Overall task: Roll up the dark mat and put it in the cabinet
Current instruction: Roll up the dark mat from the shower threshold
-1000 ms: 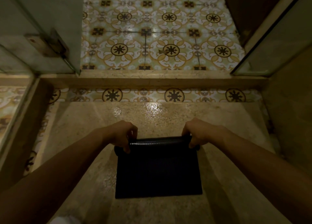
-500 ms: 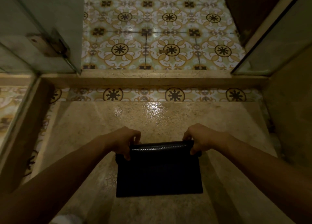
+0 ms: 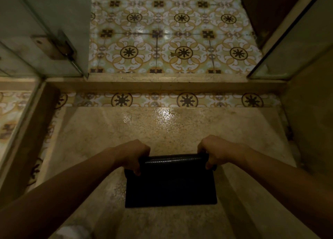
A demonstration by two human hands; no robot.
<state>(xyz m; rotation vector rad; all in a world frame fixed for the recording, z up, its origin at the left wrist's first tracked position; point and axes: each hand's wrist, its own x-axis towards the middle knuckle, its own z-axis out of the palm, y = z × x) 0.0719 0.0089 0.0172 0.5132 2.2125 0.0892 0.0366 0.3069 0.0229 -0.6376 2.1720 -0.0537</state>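
While the dark mat [image 3: 171,188] lies partly rolled at lower centre on the speckled stone floor [image 3: 162,130], left hand [image 3: 132,155] and right hand [image 3: 215,151] clamp the roll's two ends.

Both hands [image 3: 132,153] cover the dark mat [image 3: 171,184] roll's ends — forearms cut off by the frame's lower edge.

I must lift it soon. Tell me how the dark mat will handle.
The dark mat bends into a roll under the left hand and right hand, so likely floppy. It may unroll if released. Its textured surface probably resists slipping.
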